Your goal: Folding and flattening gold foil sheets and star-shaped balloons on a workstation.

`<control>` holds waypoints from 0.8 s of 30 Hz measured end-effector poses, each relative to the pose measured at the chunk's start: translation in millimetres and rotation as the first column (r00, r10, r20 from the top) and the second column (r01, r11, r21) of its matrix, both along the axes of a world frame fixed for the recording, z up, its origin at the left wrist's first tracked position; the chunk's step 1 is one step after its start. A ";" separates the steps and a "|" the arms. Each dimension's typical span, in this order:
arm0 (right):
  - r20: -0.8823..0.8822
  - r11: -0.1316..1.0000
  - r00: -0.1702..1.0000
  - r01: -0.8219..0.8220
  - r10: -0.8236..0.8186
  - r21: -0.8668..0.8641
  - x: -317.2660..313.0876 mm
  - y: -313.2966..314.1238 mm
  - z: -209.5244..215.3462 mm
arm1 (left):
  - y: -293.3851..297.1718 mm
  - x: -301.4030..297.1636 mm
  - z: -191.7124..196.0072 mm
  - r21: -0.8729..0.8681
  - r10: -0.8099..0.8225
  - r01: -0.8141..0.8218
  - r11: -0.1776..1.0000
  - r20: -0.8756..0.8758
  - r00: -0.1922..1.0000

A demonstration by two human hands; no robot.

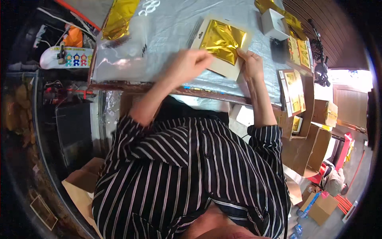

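A flat card packet with a hang hole and a shiny, crinkled gold foil piece on its face is on the grey-covered table. My right hand pinches its right edge, thumb on top near the foil's corner. My left hand, a little smeared by motion, is curled at the packet's lower left side, its fingertips close to the foil's edge. Whether anything is between these fingers is hidden. Both forearms reach over the table's near edge.
More gold foil lies at the table's far left, beside clear plastic bags. A white box stands far right. Foil packets and cardboard boxes are along the right side. A skateboard is at the left.
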State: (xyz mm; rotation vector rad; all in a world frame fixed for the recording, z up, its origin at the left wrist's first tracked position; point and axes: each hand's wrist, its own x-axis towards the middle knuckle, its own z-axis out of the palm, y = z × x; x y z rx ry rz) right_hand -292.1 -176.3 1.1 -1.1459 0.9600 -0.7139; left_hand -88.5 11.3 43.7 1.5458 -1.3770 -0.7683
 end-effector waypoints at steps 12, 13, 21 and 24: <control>0.209 0.999 0.977 -0.045 0.041 0.015 4.1 69.9 61.9 | -21.6 21.5 -20.8 -0.635 -0.532 -0.024 0.772 -0.626 -0.570; 0.169 0.997 0.983 -0.075 0.072 0.013 3.2 70.7 58.6 | -27.5 14.1 -11.8 -0.630 -0.529 -0.026 0.776 -0.629 -0.569; 0.285 1.000 0.958 0.029 -0.025 -0.010 17.7 100.3 54.6 | -31.1 -23.8 -18.0 -0.175 -0.057 -0.145 0.974 -0.806 0.589; 0.258 1.000 0.966 0.026 -0.027 0.006 16.3 99.4 55.1 | -35.7 -34.3 -12.9 -0.178 0.104 -0.123 0.976 -0.113 0.988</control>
